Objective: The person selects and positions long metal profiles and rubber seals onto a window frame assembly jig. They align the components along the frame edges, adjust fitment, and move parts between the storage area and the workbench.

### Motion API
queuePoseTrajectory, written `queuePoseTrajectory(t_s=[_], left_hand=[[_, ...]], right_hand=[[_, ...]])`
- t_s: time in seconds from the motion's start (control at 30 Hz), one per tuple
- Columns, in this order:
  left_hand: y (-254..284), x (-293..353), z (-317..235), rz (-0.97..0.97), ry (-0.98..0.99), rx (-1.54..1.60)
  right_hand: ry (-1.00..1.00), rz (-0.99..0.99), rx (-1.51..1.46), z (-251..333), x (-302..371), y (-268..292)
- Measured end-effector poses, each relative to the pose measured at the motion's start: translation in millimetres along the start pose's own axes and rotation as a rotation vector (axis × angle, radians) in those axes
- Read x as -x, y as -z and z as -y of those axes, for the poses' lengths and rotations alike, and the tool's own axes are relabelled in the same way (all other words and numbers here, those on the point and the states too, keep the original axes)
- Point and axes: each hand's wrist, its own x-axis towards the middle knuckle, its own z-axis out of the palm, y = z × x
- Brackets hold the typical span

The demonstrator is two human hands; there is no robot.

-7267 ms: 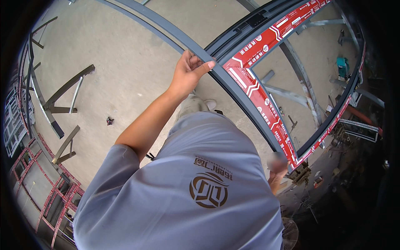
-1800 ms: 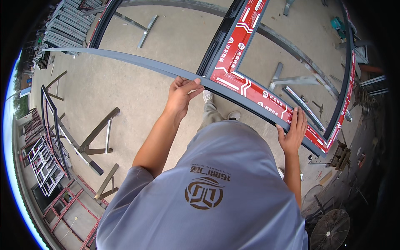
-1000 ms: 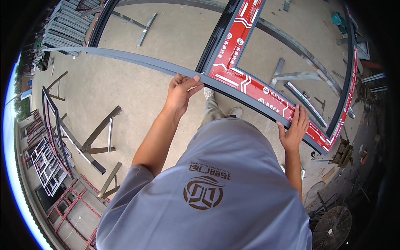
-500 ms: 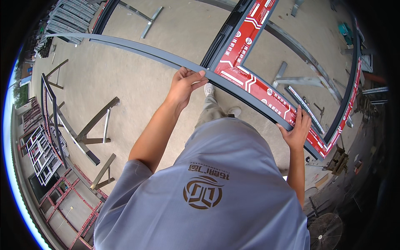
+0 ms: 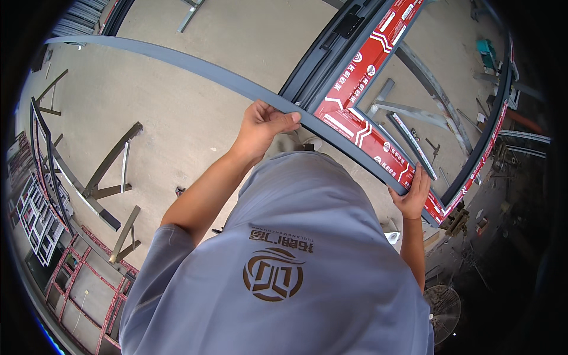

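Observation:
A long grey profile strip (image 5: 195,65) stretches from the far left to the near edge of a large window frame (image 5: 349,127), which is faced with red printed film. My left hand (image 5: 263,127) grips the strip just left of the frame's corner, thumb on top and fingers curled beneath. My right hand (image 5: 411,195) pinches around the strip's right end, its fingers reaching over the red film and its thumb on the near side. Along this near side of the frame, the strip lies against the edge. The undersides of my left fingers are hidden.
Metal trestles (image 5: 112,163) stand on the concrete floor to the left, others (image 5: 438,97) beneath the frame. Red-wrapped frames (image 5: 80,296) lie lower left, with stacked profiles (image 5: 83,18) far left. A floor fan (image 5: 444,313) is at lower right. A loose narrow bar (image 5: 411,142) lies inside the frame.
My view and body have shifted forward along the frame. Both hands keep their hold, and the strip's right end now sits closely along the frame's near edge.

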Motion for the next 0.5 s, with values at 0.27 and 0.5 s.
queuePoseTrajectory(t_s=[0.27,0.5], left_hand=[[-3,-3,-10,0.011,0.031,0.092],[7,-8,-26,0.128,0.101,-0.039]], right_hand=[[-0.029,0.052,-0.048,-4,-1,1],[-0.041,0.085,-0.056,-4,-2,-1]])
